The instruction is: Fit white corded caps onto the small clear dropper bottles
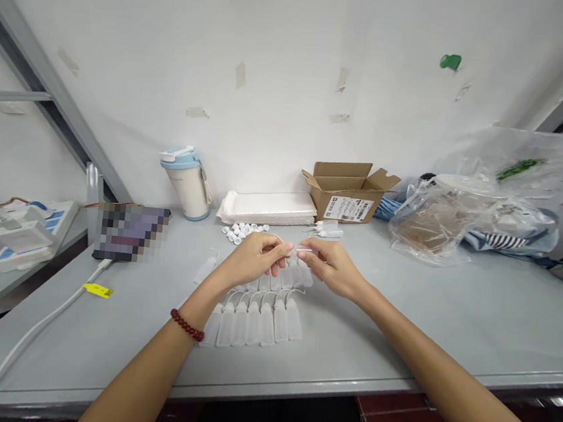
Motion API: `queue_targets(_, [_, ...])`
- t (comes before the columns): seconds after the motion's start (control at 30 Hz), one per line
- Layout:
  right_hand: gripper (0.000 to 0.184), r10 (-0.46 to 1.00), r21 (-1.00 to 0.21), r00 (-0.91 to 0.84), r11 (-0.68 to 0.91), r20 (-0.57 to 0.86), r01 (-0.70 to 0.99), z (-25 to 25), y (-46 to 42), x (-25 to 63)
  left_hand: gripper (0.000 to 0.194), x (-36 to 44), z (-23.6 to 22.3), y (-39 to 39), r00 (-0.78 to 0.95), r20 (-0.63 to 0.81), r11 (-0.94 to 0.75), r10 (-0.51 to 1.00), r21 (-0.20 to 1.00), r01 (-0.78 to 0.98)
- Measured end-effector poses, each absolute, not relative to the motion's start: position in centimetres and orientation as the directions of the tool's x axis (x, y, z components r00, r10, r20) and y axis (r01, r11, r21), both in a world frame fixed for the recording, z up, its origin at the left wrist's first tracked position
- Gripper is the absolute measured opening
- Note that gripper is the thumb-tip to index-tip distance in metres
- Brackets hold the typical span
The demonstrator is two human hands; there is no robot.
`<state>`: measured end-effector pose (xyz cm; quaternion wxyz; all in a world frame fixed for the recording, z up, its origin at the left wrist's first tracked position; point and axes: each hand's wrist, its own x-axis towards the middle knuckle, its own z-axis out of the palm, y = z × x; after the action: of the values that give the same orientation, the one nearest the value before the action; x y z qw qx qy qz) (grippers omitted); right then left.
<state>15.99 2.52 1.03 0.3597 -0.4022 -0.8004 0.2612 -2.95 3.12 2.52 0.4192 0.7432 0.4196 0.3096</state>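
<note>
My left hand (258,257) is closed in a pinch, thumb against fingers, with what it holds mostly hidden. Facing it, my right hand (332,266) pinches a small whitish plastic piece (304,248). The two sets of fingertips almost meet above rows of small translucent squeeze bottles (253,323) with thin bent spouts. A second row of these bottles (287,277) lies partly hidden beneath my hands. One separate bottle (205,269) rests left of the rows. Behind my left hand is a pile of small white caps (239,232).
At the back stand a cream tumbler (187,184), a stack of white flat packs (269,208) and an open cardboard box (348,194). A few more bottles (328,229) lie before the box. A clear plastic bag (431,220) sits right; a cabled phone (131,232) lies left.
</note>
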Motion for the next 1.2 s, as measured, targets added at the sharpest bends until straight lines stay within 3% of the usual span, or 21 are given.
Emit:
queue_targets(0.1, [0.032, 0.838, -0.719, -0.406, 0.531, 0.366, 0.449, 0.8, 2.6, 15.9, 0.043, -2.8, 2.4, 3.1, 0.461, 0.092, -0.281, 0.882, 0.89, 0.359])
queue_targets(0.27, [0.037, 0.862, -0.77, -0.386, 0.481, 0.328, 0.419, 0.9, 2.6, 16.0, 0.035, -2.6, 2.8, 2.6, 0.429, 0.199, -0.35, 0.881, 0.884, 0.31])
queue_targets(0.47, [0.039, 0.863, -0.784, -0.395, 0.472, 0.316, 0.404, 1.1, 2.6, 16.1, 0.025, -2.6, 3.0, 2.4, 0.374, 0.293, -0.434, 0.88, 0.817, 0.38])
queue_targets(0.67, [0.04, 0.863, -0.75, -0.368, 0.49, 0.346, 0.445, 1.0, 2.9, 16.1, 0.042, -2.5, 2.5, 2.9, 0.433, 0.186, -0.348, 0.882, 0.876, 0.333])
queue_targets(0.8, [0.041, 0.869, -0.764, -0.367, 0.476, 0.332, 0.435, 0.9, 2.8, 16.0, 0.042, -2.5, 2.6, 2.8, 0.429, 0.185, -0.347, 0.884, 0.875, 0.338])
queue_targets(0.93, [0.043, 0.885, -0.834, -0.376, 0.413, 0.274, 0.364, 0.6, 2.8, 15.9, 0.036, -2.8, 3.2, 2.4, 0.474, 0.234, -0.447, 0.849, 0.795, 0.409])
queue_targets(1.07, [0.046, 0.884, -0.959, -0.455, 0.214, 0.109, 0.187, 0.4, 3.2, 16.0, 0.033, -3.0, 3.2, 2.5, 0.523, 0.306, -0.572, 0.795, 0.667, 0.478])
queue_targets(1.2, [0.049, 0.887, -0.978, -0.459, 0.139, 0.054, 0.153, 0.9, 3.6, 16.3, 0.032, -3.0, 2.7, 3.2, 0.501, 0.355, -0.602, 0.789, 0.613, 0.512])
